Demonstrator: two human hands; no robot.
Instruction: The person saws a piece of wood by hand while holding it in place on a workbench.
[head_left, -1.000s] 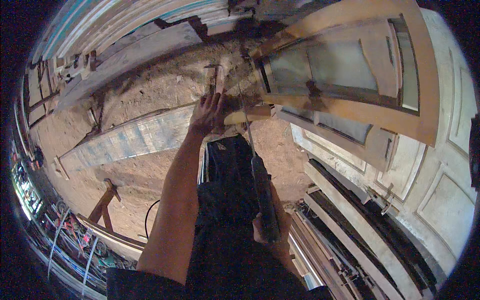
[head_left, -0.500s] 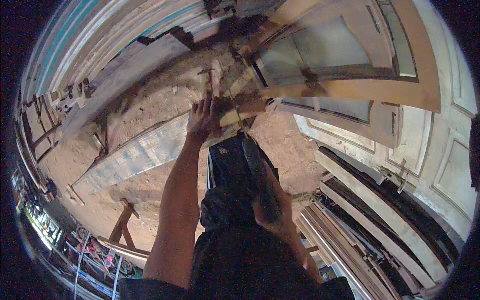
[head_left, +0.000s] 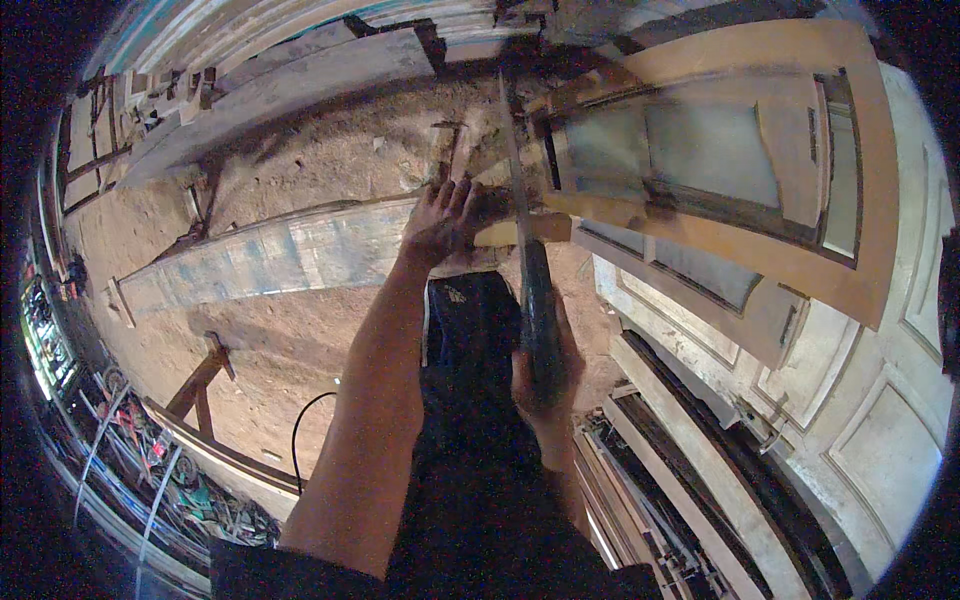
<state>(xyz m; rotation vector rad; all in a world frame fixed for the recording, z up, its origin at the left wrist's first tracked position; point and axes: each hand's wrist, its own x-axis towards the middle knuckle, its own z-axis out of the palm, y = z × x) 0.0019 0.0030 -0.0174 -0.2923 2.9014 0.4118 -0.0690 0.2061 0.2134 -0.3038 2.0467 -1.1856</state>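
Observation:
My left hand [head_left: 440,220] lies with its fingers spread on the near right end of a long weathered plank [head_left: 290,262]. The fingertips point toward a wooden trestle [head_left: 450,150] at the plank's far side. Closed low on my right is my right hand [head_left: 555,370], wrapped round the dark grip end of a saw [head_left: 538,300]. From there its long narrow blade [head_left: 517,170] runs up and away, past the pale cut end of wood [head_left: 515,232] beside my left hand. My knee [head_left: 465,330] in dark trousers is bent close to the plank; exactly where it rests is hidden.
Framed wooden door panels with glass [head_left: 720,190] lean at the right, before a white panelled door [head_left: 890,430]. Long boards [head_left: 690,420] are stacked low right. A wooden trestle [head_left: 205,380] and a black cable [head_left: 297,430] are at lower left. Stacked planks [head_left: 280,90] lie at the back.
The saw has straightened from leaning left to nearly upright in view, its blade now reaching farther. My left hand still rests on the plank. The whole view has shifted slightly.

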